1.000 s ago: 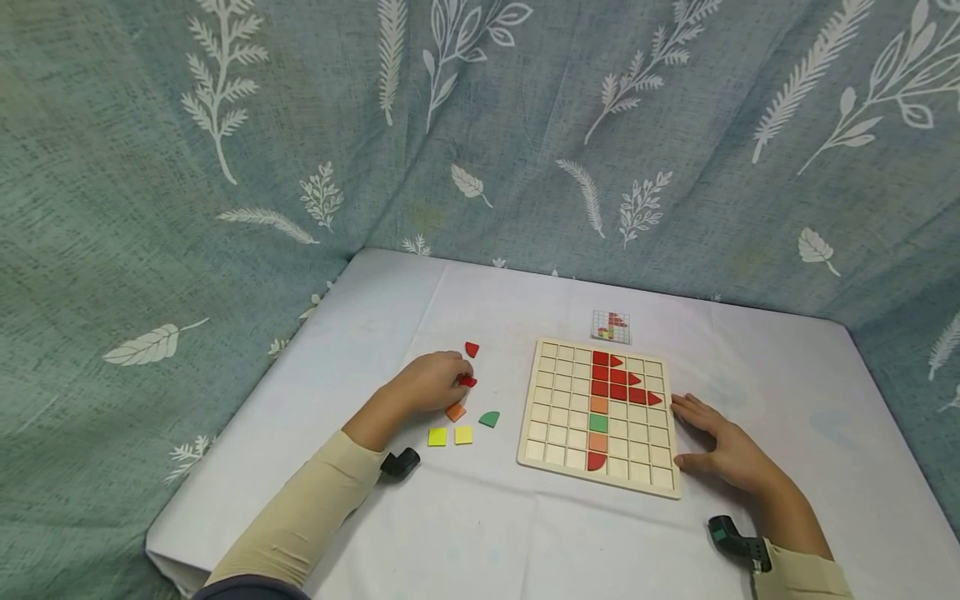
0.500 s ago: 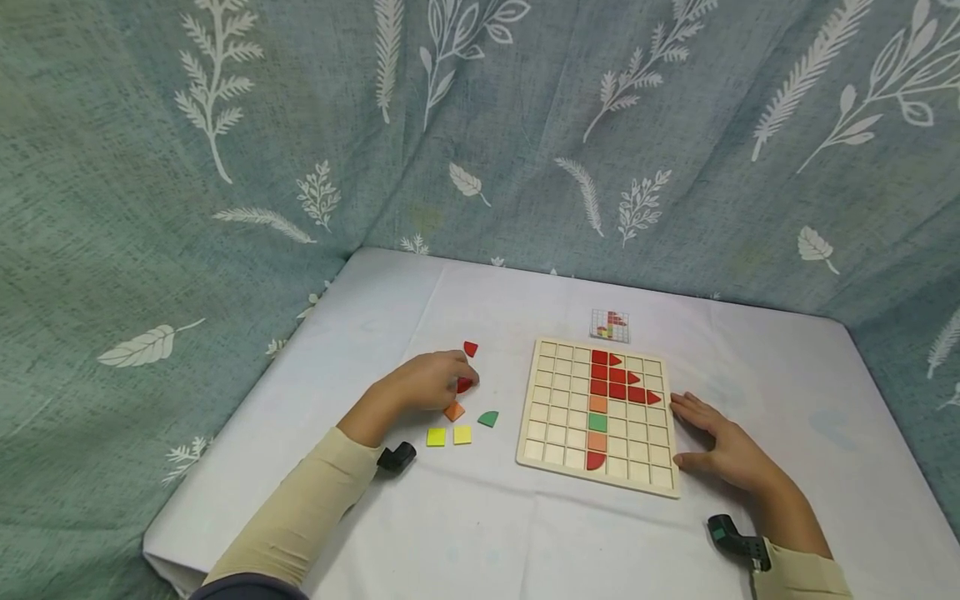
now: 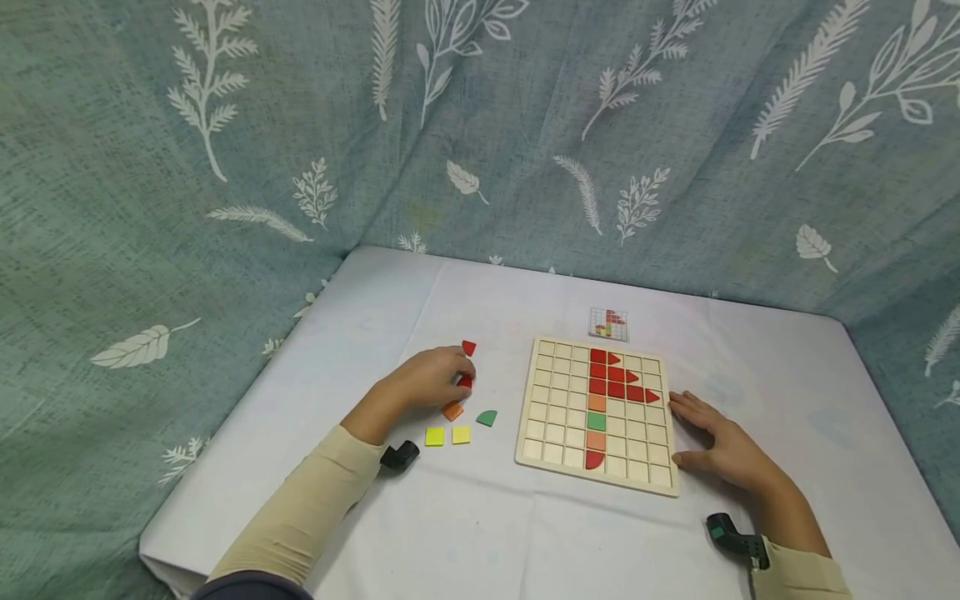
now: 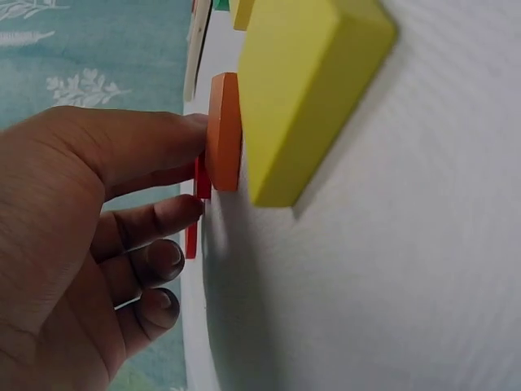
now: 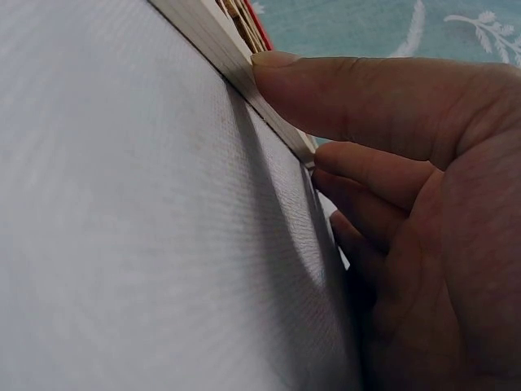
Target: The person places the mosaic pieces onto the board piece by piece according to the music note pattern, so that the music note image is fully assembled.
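My left hand (image 3: pixel 431 379) pinches a small red tile (image 3: pixel 465 382) between thumb and fingers, low over the white tablecloth. Its outline is mostly covered by the fingers. Close below the hand lies an orange tile (image 3: pixel 452 410), large in the left wrist view, where the red tile shows behind it. My right hand (image 3: pixel 723 442) rests by the right side of a wooden grid board (image 3: pixel 555 425), thumb and fingertips touching its edge with the fingers extended. Red, orange and green tiles fill part of the board, including red triangles and a red quarter-round (image 3: pixel 594 460) near the bottom.
Another red tile (image 3: pixel 468 347) lies beyond the left hand. Two yellow squares (image 3: pixel 435 437) and a green quarter-round (image 3: pixel 487 418) lie between it and the board. A small picture card (image 3: pixel 608 324) sits behind the board. A patterned curtain (image 3: pixel 480 150) closes off the back.
Half a second ago the red tile showed tilted between the left fingers; now the fingers cover more of it. The right hand stays against the board. The head view has shifted slightly.
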`<state>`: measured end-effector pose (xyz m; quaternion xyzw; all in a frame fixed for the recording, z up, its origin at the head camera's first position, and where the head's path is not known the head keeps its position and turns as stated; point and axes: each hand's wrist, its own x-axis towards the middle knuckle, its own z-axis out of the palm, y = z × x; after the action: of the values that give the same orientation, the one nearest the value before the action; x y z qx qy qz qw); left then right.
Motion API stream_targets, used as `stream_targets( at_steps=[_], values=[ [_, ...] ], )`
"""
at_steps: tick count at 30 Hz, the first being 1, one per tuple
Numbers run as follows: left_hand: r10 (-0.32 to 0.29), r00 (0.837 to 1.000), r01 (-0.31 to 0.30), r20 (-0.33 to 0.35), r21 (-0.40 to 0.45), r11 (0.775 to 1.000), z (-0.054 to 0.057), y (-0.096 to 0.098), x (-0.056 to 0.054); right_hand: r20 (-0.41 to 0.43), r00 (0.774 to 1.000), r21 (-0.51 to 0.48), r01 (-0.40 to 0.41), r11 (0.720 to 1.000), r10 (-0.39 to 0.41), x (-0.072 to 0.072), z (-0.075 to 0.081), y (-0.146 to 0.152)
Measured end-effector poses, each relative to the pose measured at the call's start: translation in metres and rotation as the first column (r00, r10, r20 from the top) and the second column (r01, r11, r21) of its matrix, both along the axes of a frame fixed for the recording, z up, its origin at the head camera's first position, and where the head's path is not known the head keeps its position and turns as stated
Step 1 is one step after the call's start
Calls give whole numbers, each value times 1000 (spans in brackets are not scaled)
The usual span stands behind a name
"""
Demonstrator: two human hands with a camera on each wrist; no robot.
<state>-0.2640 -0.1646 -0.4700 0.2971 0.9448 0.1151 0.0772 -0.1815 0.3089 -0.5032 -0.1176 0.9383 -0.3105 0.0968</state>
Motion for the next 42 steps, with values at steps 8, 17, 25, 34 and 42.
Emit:
stream_targets(
  at_steps=[8, 17, 25, 34, 42],
  values=[
    [20, 1000, -20, -18, 10, 1000, 1, 1, 0, 1, 1000, 2, 2, 1000, -2, 0, 0, -1],
    [125, 992, -125, -3, -27, 992, 5, -3, 2, 0, 1000, -2, 3, 1000, -3, 1, 2, -2],
    [62, 998, -62, 2, -19, 998, 3, -6, 1, -4, 1000, -4, -2, 1000, 2, 2, 5, -4],
    [-41, 997, 38, -69, -34, 999, 8, 19, 1, -10, 1000, 4, -4, 1000, 4, 1, 7, -4],
    [-191, 977, 189, -93, -24, 982, 12, 70, 5, -6, 1000, -13, -10, 1000, 10, 2, 7, -3]
  ],
)
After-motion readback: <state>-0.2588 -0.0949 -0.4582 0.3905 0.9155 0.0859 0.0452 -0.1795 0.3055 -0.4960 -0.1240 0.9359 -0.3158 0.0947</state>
